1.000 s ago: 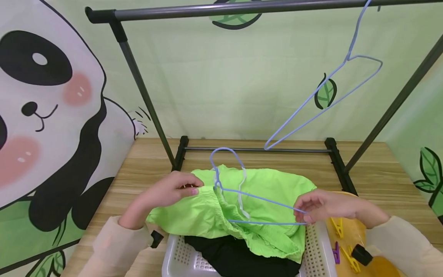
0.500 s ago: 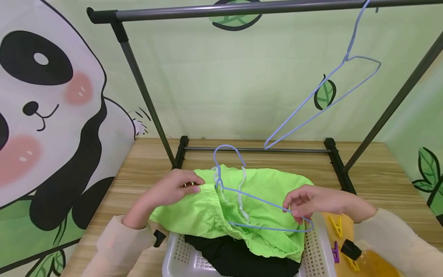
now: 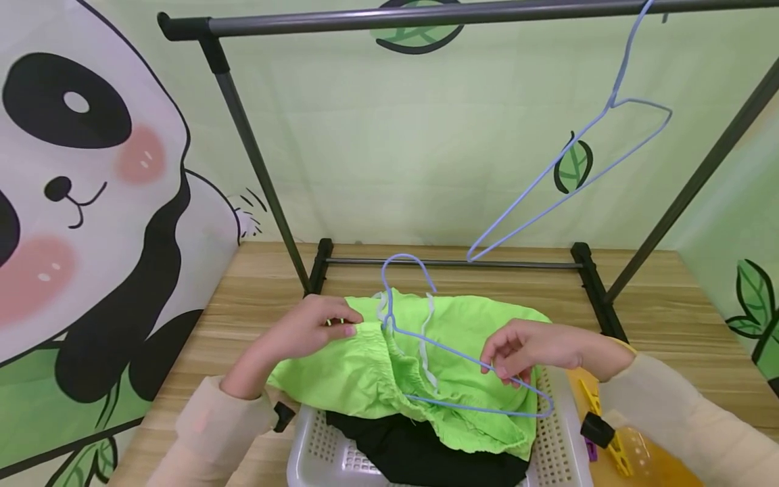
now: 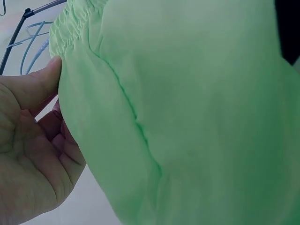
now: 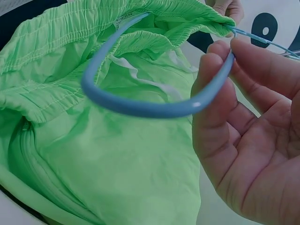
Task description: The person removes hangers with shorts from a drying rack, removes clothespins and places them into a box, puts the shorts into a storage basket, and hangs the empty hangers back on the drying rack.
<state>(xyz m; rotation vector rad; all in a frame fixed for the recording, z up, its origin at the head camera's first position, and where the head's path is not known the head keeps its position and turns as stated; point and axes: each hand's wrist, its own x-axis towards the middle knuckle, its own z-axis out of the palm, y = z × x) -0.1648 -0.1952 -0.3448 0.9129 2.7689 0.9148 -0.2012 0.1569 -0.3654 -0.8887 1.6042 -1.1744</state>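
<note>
Lime-green shorts (image 3: 487, 314) with a gathered elastic waistband and white drawstring lie over the basket. My left hand (image 3: 319, 328) pinches the waistband's left side between thumb and fingers. Across the waist opening runs a blue wire hanger (image 3: 447, 348), its hook upright beside the left fingertips. Its left end is hidden inside the waistband. My right hand (image 3: 532, 345) pinches the hanger's upper arm, and the rounded right end sticks out below the fingers. In the right wrist view, that hanger end (image 5: 140, 108) curves in front of the open waistband (image 5: 47, 44).
Beneath the shorts are a white perforated basket (image 3: 301, 446) and a black garment (image 3: 420, 446). An orange tray (image 3: 663, 463) with clothespins (image 3: 619, 456) sits at right. Behind stands a dark clothes rack (image 3: 365, 20), another blue hanger (image 3: 535, 179) hanging from its bar.
My right hand has slid left along the hanger's upper arm, away from its right end, which now shows below it. The hanger has shifted slightly right. My left hand keeps its hold on the waistband.
</note>
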